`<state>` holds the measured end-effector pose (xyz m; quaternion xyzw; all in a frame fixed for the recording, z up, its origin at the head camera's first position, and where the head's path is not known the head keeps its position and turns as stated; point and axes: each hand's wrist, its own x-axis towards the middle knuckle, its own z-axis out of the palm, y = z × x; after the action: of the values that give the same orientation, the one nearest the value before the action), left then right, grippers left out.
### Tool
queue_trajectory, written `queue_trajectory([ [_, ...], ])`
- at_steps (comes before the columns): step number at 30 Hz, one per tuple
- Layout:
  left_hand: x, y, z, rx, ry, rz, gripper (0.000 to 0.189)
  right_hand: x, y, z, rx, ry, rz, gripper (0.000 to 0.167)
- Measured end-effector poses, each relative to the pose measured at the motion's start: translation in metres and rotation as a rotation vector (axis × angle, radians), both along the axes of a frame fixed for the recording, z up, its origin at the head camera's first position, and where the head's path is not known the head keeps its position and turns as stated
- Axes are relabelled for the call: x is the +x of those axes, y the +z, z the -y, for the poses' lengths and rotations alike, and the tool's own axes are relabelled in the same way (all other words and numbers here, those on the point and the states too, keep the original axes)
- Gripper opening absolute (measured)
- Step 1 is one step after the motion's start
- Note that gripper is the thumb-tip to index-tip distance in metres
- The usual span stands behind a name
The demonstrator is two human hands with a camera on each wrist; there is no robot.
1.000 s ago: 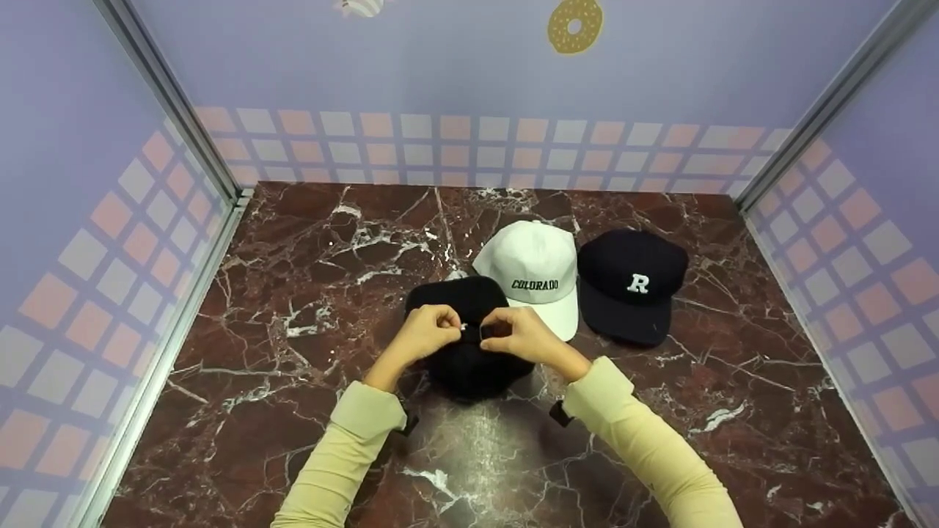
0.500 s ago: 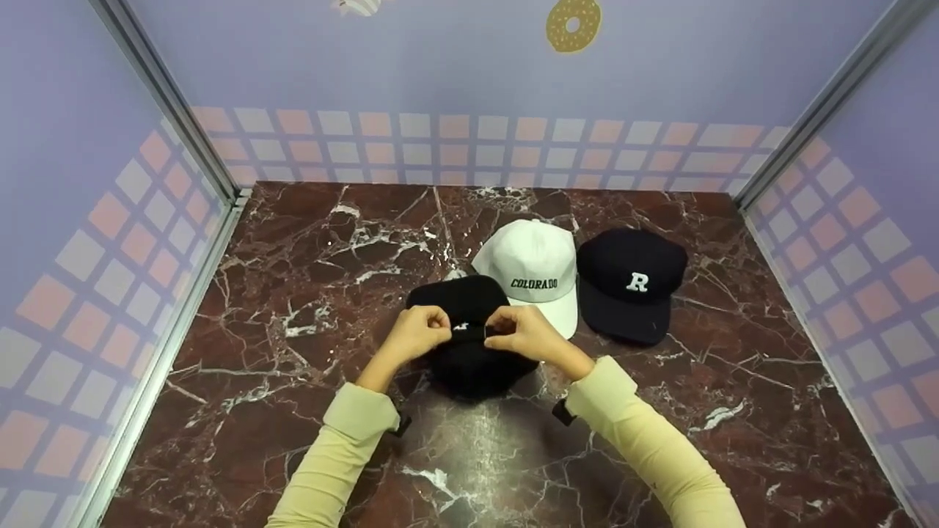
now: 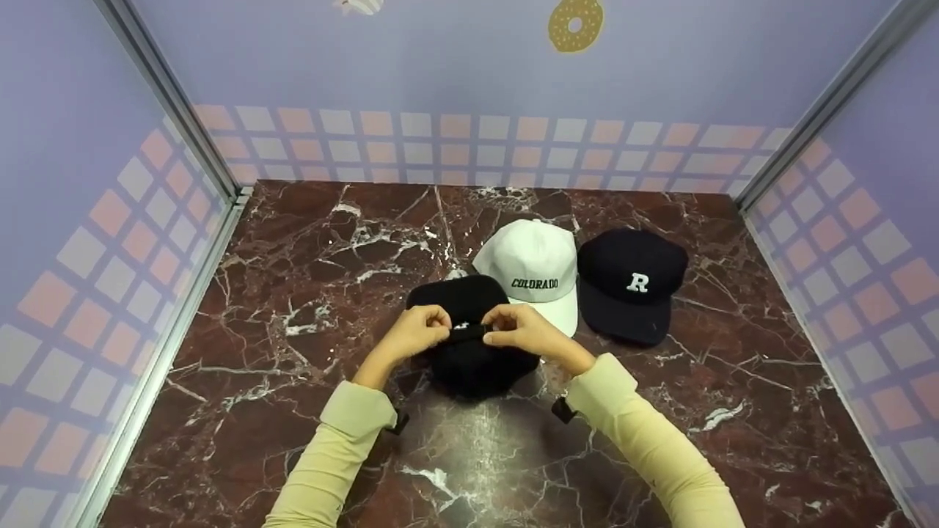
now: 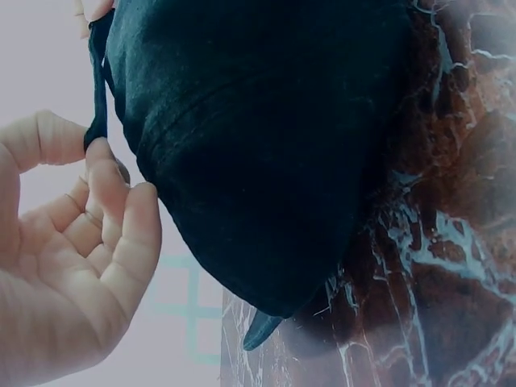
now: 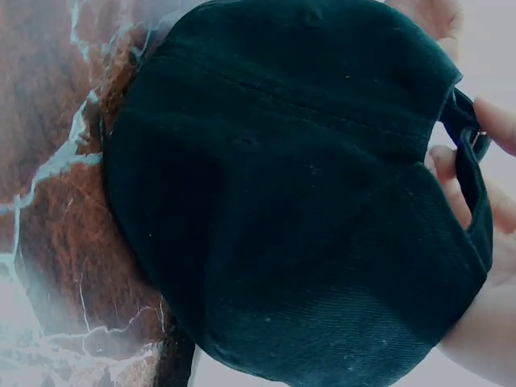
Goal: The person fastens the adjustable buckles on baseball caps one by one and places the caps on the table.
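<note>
A black cap (image 3: 477, 370) lies on the marbled table with its back strap facing up, between both hands. My left hand (image 3: 412, 334) pinches one end of the strap (image 4: 98, 81) between thumb and fingertips, as the left wrist view shows. Opposite it, my right hand (image 3: 527, 334) pinches the strap near its small metal buckle (image 5: 479, 134). The strap stretches across the gap between the hands, over the cap's back opening. A small white mark (image 3: 461, 325) shows just behind it. The crown (image 5: 266, 193) fills most of the right wrist view.
Just behind the black cap stands a white cap (image 3: 534, 257) lettered COLORADO. To its right lies a dark cap (image 3: 623, 257) with a white R. Patterned walls (image 3: 440, 66) enclose the marbled tabletop (image 3: 293, 411) at the back and both sides.
My hands have drawn slightly apart, the left shifting left and the right a little right. More of the strap and the white mark now shows between them. The other caps stay put.
</note>
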<state>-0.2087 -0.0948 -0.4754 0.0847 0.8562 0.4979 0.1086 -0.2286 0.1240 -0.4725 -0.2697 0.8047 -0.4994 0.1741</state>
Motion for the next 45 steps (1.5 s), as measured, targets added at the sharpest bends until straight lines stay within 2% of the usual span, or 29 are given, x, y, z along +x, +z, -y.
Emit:
queue_trajectory([
  [3, 0.000, 0.000, 0.000, 0.013, -0.016, -0.006, 0.010, 0.003, 0.013, -0.001, -0.009, 0.041, 0.051, 0.023],
  [7, 0.000, 0.000, -0.002, 0.002, -0.039, -0.054, 0.010, 0.008, 0.029, 0.000, 0.040, 0.061, 0.055, 0.023],
  [9, 0.000, 0.001, -0.003, 0.003, -0.066, -0.085, 0.009, 0.008, 0.032, 0.001, 0.047, 0.069, 0.079, 0.022],
  [16, 0.000, 0.007, -0.014, 0.011, -0.204, -0.128, 0.022, 0.008, 0.035, 0.008, 0.000, 0.097, 0.196, 0.019],
  [20, 0.000, 0.006, -0.019, -0.068, -0.281, -0.125, 0.030, 0.009, 0.037, 0.010, 0.001, 0.103, 0.193, 0.019],
  [24, 0.000, 0.001, -0.019, -0.156, -0.383, -0.133, 0.030, 0.009, 0.037, 0.010, 0.018, 0.110, 0.182, 0.019],
  [27, -0.001, -0.003, -0.018, -0.184, -0.436, -0.135, 0.028, 0.009, 0.038, 0.010, 0.046, 0.111, 0.172, 0.020],
  [29, -0.002, -0.006, -0.017, -0.184, -0.458, -0.133, 0.026, 0.005, 0.031, 0.010, 0.073, 0.105, 0.163, 0.020],
  [34, -0.005, -0.009, -0.015, -0.136, -0.494, -0.079, 0.025, -0.004, 0.013, 0.005, 0.121, 0.132, 0.129, 0.021],
  [39, -0.005, -0.010, -0.011, -0.067, -0.462, -0.008, 0.025, -0.005, 0.017, -0.003, 0.203, 0.220, 0.129, 0.034],
  [42, -0.006, -0.012, -0.011, -0.041, -0.444, -0.003, 0.024, -0.007, 0.018, -0.007, 0.272, 0.279, 0.141, 0.046],
  [45, -0.006, -0.014, -0.010, -0.026, -0.434, -0.002, 0.023, -0.007, 0.018, -0.010, 0.304, 0.353, 0.143, 0.050],
])
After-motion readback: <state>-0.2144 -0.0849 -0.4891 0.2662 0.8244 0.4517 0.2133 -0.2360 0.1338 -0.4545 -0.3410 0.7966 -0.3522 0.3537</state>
